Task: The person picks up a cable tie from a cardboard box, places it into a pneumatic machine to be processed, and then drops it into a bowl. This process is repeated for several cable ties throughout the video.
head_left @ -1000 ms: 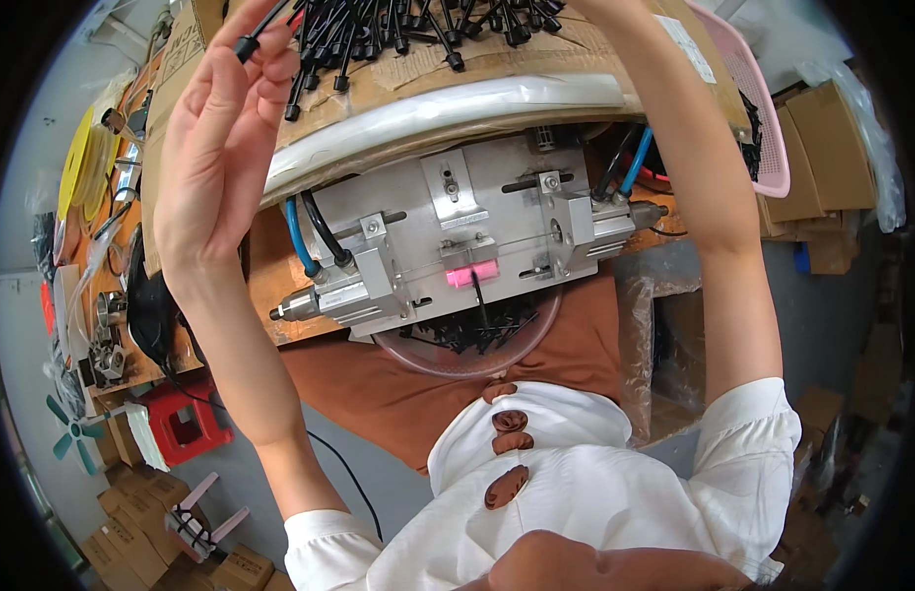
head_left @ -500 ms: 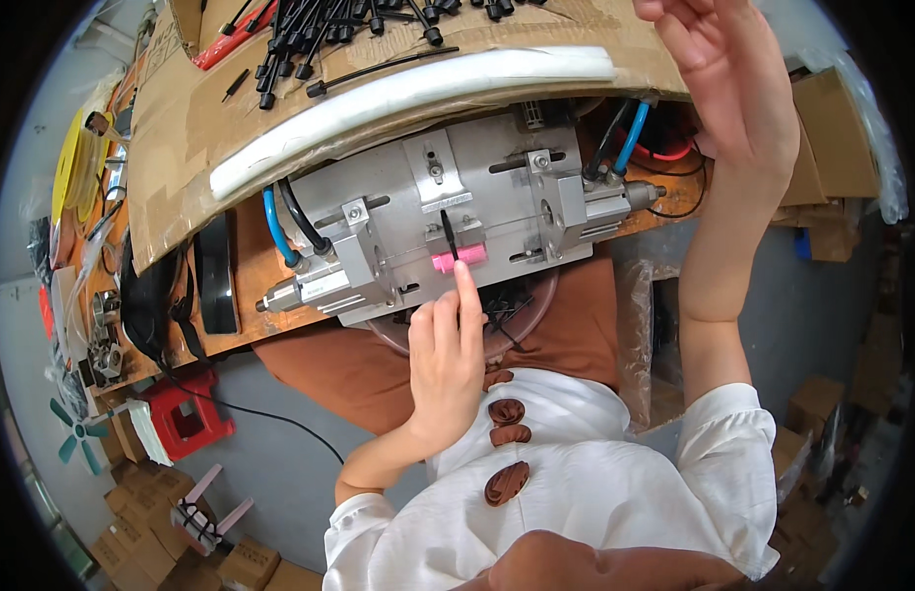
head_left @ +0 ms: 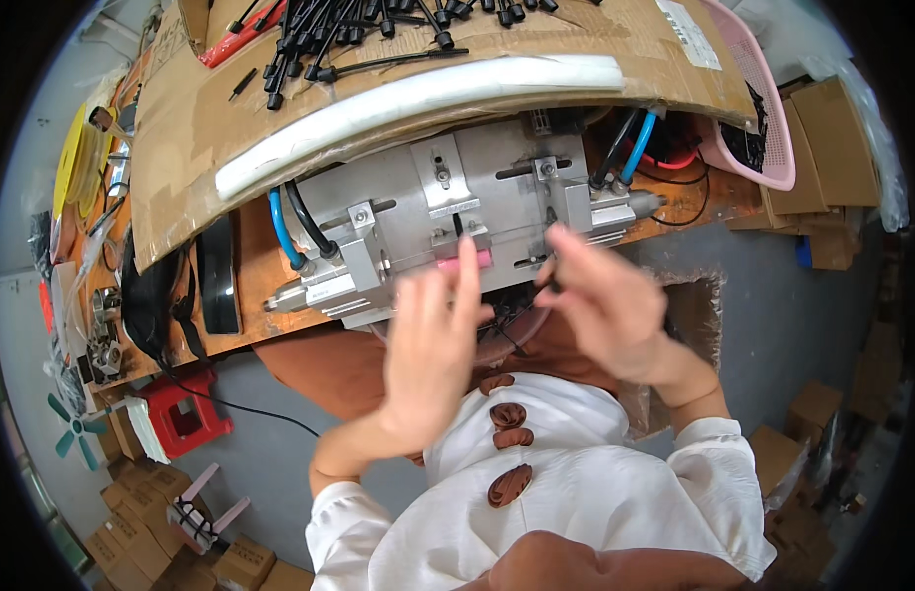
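Note:
A metal fixture plate [head_left: 329, 192] with a clamp block at each end lies in front of me. At its near middle sits a small pink cylinder [head_left: 474, 259], partly covered by my left hand [head_left: 428, 340]. The left index finger is stretched out, its tip over the pink piece at the lower end of a short black rod [head_left: 458, 225]; the other fingers are loosely bent. My right hand [head_left: 610, 310] is at the fixture's right clamp block [head_left: 574, 207], smeared by motion. Thumb and fingers come together around something small and dark, too blurred to name.
Cardboard [head_left: 379, 97] edged with a white foam strip [head_left: 418, 103] covers the far side, bearing several black rod-like parts [head_left: 320, 39]. A pink basket [head_left: 778, 138] stands far right. Below the fixture, a bowl of black parts [head_left: 517, 325] is partly hidden. Blue hoses [head_left: 283, 231] join the clamps.
My right hand has come down from the far right, above the cardboard, to the fixture's right side. My left hand stays at the pink cylinder, its index finger slightly farther forward.

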Demonstrator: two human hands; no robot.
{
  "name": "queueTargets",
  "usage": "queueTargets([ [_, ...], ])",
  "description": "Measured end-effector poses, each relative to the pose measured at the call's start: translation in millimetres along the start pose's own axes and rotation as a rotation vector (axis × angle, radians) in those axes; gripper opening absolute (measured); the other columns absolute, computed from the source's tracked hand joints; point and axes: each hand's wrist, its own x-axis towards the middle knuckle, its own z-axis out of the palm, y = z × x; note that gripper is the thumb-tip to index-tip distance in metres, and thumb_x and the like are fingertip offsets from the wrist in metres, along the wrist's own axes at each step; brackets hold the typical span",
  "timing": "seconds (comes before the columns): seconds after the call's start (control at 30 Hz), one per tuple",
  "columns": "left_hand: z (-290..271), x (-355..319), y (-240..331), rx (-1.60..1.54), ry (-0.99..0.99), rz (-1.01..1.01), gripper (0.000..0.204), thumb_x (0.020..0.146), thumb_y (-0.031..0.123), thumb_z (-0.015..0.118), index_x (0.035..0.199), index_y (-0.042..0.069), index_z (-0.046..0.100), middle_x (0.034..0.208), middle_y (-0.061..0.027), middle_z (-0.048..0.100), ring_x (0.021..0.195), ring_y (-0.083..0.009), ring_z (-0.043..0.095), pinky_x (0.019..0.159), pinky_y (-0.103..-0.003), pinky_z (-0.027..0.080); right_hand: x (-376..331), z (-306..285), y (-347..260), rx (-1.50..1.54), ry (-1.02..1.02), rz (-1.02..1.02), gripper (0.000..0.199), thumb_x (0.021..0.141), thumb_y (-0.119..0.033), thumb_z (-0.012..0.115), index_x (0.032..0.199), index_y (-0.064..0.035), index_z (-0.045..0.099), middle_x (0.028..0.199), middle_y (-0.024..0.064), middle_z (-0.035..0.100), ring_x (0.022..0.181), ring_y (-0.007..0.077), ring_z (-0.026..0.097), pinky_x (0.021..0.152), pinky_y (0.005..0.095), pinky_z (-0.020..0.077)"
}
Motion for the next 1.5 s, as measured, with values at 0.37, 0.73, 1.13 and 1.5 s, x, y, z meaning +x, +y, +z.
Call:
queueTargets([
  [0.37, -84, 145, -111, -0.023, -0.139, 0.174, 0.011, 0.091, 0.008, 0.055, 0.100, 0.004, 0.057, 0.096, -0.0075, 0.058, 0.092, -0.0225, 0.052, 0.082, -0.031, 0.043, -35, 54, 3, -0.127, -0.236, 0.010, 0.062, 0.075, -0.005, 0.070, 0.133, 0.0029, 0.048, 0.060, 0.0037, 0.048, 0.051, 0.0153, 0.050, 0.046, 0.0307, 0.0415],
  [0.73, -101, 123, -109, -0.068, -0.061, 0.220, 0.033, 0.076, -0.010, 0.059, 0.105, 0.006, 0.058, 0.091, -0.0097, 0.057, 0.088, -0.0266, 0.052, 0.076, -0.037, 0.044, 114, 9, 14, -0.561, -0.016, -0.433, 0.023, 0.070, -0.011, 0.061, 0.092, -0.0065, 0.060, 0.074, 0.0031, 0.054, 0.072, 0.0184, 0.058, 0.053, 0.0306, 0.0482],
  [1.13, -1, -23, 5, 0.057, 0.123, -0.056, 0.074, 0.065, -0.003, 0.074, 0.134, -0.005, 0.047, 0.096, -0.0103, 0.056, 0.086, -0.0247, 0.049, 0.078, -0.036, 0.040, 238, -31, 46, 0.570, -0.236, 0.138, 0.019, 0.090, -0.011, 0.061, 0.104, 0.0012, 0.064, 0.094, 0.0148, 0.069, 0.070, 0.0142, 0.063, 0.064, 0.0220, 0.0524],
  [1.5, 37, -18, 17, 0.175, 0.055, -0.079, 0.065, 0.071, -0.005, 0.060, 0.134, -0.006, 0.044, 0.096, -0.0100, 0.052, 0.087, -0.0240, 0.050, 0.078, -0.032, 0.045, 152, -85, 38, 0.795, 0.026, -0.016, 0.022, 0.085, -0.007, 0.059, 0.107, -0.0001, 0.059, 0.101, 0.0164, 0.065, 0.082, 0.0208, 0.062, 0.061, 0.0251, 0.0495],
])
